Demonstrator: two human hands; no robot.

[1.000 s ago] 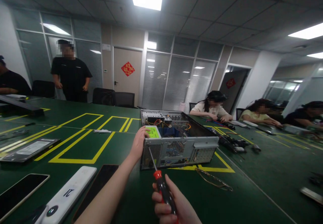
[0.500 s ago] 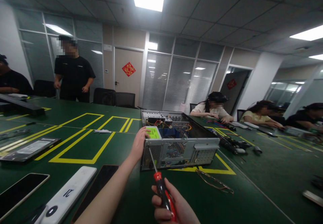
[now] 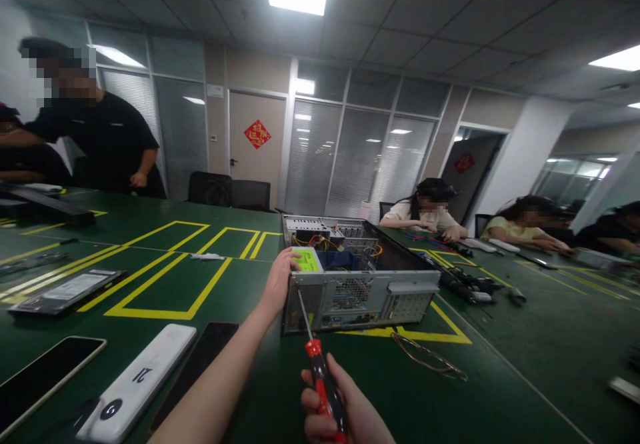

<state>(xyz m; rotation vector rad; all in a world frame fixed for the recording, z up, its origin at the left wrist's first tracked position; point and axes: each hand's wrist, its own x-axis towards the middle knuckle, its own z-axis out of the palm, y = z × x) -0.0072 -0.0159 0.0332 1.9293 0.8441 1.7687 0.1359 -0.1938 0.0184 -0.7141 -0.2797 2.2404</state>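
An open metal computer case [image 3: 410,283] lies on the green table, its grey rear panel facing me. Wires and boards show inside. My left hand [image 3: 281,281] rests on the case's left corner, fingers over the edge beside a power supply with a bright green label [image 3: 306,260]. In my right hand [image 3: 333,401] is a screwdriver [image 3: 320,374] with a red and black handle. Its shaft points up and away, the tip at the perforated left part of the rear panel. Whether the tip sits in a screw is too small to tell.
Left on the table are a hard drive [image 3: 67,291], a phone [image 3: 47,377], a white device [image 3: 145,377] and a dark slab [image 3: 205,364]. Glasses [image 3: 429,357] and black cables [image 3: 470,287] lie right. Several people are around the table, one standing [image 3: 100,131] and leaning.
The standing person at the far left has leaned over to the left. The view has shifted slightly. The screwdriver handle has turned a little, while my left hand stays on the case.
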